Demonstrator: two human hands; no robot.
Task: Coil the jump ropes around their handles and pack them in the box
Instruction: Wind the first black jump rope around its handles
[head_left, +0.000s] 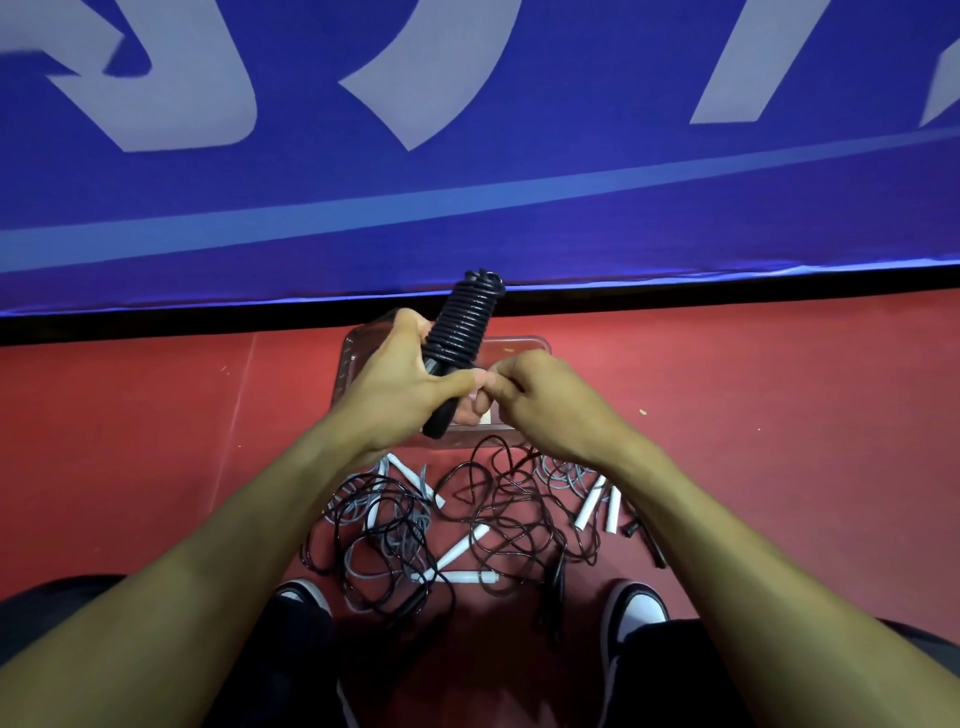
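Note:
My left hand (400, 384) grips the black handles of a jump rope (462, 325) whose cord is wound in tight coils up their upper part; the bundle tilts up and to the right. My right hand (535, 400) meets it at the fingertips, pinching what looks like the cord's end near the handles. Both hands hover over a clear plastic box (524, 343) on the red floor. Below my hands lies a tangle of loose black ropes (509, 514) and grey ropes (384, 535) with white handles (460, 551).
A blue banner with white lettering (467, 156) stands upright just behind the box. Two more white handles (597, 506) and a black handle (652, 545) lie at the right of the tangle. My shoes (631, 613) frame the pile on the red floor (156, 441).

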